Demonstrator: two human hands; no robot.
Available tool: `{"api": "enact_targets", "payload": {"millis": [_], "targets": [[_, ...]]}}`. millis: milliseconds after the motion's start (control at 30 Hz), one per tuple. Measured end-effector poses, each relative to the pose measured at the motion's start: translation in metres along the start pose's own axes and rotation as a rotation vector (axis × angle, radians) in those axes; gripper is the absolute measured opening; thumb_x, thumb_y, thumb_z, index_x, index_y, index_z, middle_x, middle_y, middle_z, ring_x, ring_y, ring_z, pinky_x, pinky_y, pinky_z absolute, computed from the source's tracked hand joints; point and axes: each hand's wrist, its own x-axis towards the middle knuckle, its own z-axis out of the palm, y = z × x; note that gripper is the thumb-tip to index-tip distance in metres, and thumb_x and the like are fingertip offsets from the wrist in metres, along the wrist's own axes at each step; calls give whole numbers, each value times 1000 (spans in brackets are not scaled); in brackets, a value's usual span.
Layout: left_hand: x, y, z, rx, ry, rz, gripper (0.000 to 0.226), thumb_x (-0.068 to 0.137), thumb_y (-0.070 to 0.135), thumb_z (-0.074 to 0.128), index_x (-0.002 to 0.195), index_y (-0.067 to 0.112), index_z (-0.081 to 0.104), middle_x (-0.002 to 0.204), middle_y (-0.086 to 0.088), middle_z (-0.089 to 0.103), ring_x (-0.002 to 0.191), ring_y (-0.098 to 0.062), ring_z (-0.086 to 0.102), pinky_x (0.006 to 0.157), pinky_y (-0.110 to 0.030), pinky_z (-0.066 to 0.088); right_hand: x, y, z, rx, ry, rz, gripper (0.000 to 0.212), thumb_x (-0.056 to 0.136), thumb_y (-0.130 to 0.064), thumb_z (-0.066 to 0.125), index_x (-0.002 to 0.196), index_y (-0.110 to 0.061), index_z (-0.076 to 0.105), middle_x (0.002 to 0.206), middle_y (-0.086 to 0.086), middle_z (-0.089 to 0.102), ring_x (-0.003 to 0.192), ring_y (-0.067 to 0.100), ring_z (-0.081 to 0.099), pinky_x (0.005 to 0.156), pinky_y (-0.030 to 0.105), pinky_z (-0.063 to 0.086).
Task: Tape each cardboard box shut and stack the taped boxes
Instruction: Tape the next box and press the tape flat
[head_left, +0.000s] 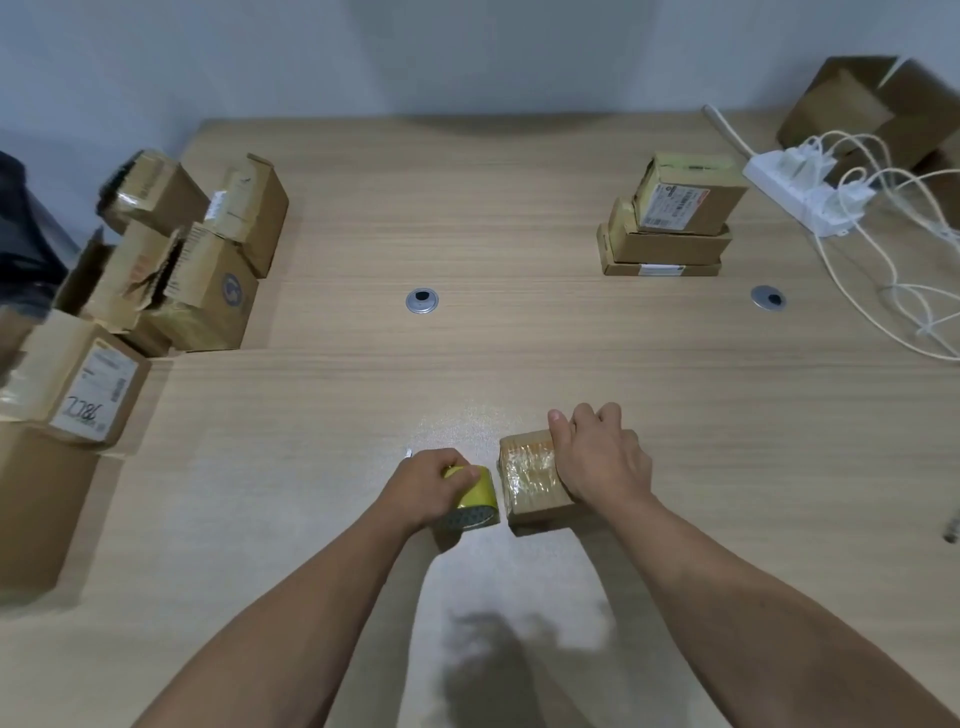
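A small cardboard box (531, 480) with clear tape over its top lies on the wooden table (467, 208) near the front centre. My right hand (602, 457) grips the box along its right side, fingers curled over the far edge. Just left of the box, my left hand (428, 486) holds a yellow roll of tape (472, 501) that touches the box's left side. A stack of three taped boxes (670, 218) stands at the back right. A pile of several untaped boxes (182, 249) sits at the left.
More cardboard boxes (78, 384) line the table's left edge. A white power strip (810, 192) with white cables (893, 291) lies at the right, in front of a large open carton (878, 109). Two round cable grommets (422, 301) are set into the tabletop.
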Motion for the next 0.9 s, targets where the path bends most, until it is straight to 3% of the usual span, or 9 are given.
{"api": "enact_targets", "payload": {"millis": [100,233,400,600,733,833,900], "targets": [[7,3,4,82,-28,26,26,98,40,57,108,20,71,106,-2,69,96,-20,61,76,-29,45,0,2,-1,4,2,9,60,103,-59,15,128,-19,52,130,8,44,111,35,52,87,42,40],[16,9,15,222,1,93,29,101,42,50,114,23,69,111,-3,70,109,-26,58,95,-39,44,4,7,-2,-1,11,27,61,103,-59,14,128,-20,53,132,7,44,111,36,54,84,41,38],[14,5,25,382,23,134,35,106,44,32,116,20,56,116,-3,59,114,-26,46,92,-42,31,8,12,-6,51,6,49,61,104,-59,14,130,-20,53,134,6,44,114,35,55,89,41,41],[14,11,30,11,12,58,32,107,41,27,105,26,56,117,5,54,115,-24,39,95,-40,29,11,15,-4,74,19,88,61,103,-60,14,128,-21,55,134,5,45,113,34,55,88,41,39],[11,8,23,-183,31,85,47,92,53,21,102,28,59,114,7,56,113,-20,42,98,-37,32,12,15,-4,74,26,87,61,103,-60,15,126,-21,55,133,5,46,112,34,55,85,40,38],[10,0,18,-218,86,123,40,105,35,29,104,12,62,109,-2,59,109,-25,50,94,-37,37,14,16,-7,109,21,112,61,103,-60,14,126,-21,55,133,5,45,113,34,55,85,39,36],[10,-9,15,-256,118,107,33,106,34,34,107,19,63,110,1,60,109,-21,53,91,-34,40,14,18,-8,138,30,129,60,103,-59,14,124,-21,55,133,5,45,112,33,55,86,40,37]]}}
